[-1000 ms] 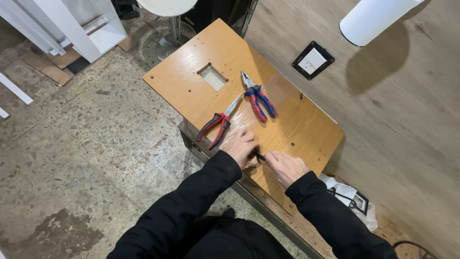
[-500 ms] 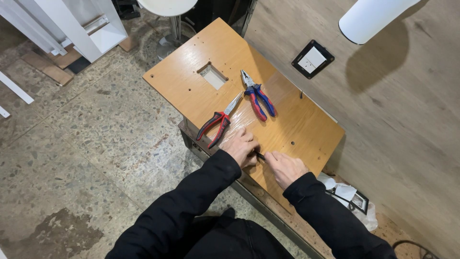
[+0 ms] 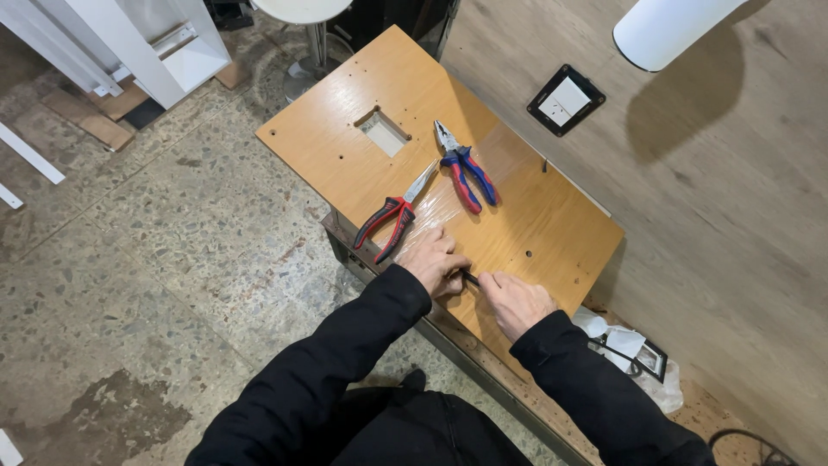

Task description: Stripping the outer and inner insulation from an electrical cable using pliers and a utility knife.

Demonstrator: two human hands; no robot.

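My left hand (image 3: 437,261) and my right hand (image 3: 516,302) meet at the near edge of a wooden board (image 3: 535,229). Both pinch a short thin dark piece (image 3: 470,279), perhaps a wire, that runs between them; what it is I cannot tell. Long-nose pliers with red and black handles (image 3: 392,217) lie just beyond my left hand. Combination pliers with blue and red handles (image 3: 461,168) lie farther out on the board. Black sleeves cover both arms.
The board has a square cut-out (image 3: 382,131) and several small holes. A black-framed wall switch (image 3: 565,100) sits on the wood-look wall to the right. A white cylinder (image 3: 668,26) hangs top right. Switch frames and plastic (image 3: 634,354) lie below the board. White shelving (image 3: 155,43) stands top left.
My left hand has shifted slightly toward the right hand along the board's edge. The pliers have not moved.
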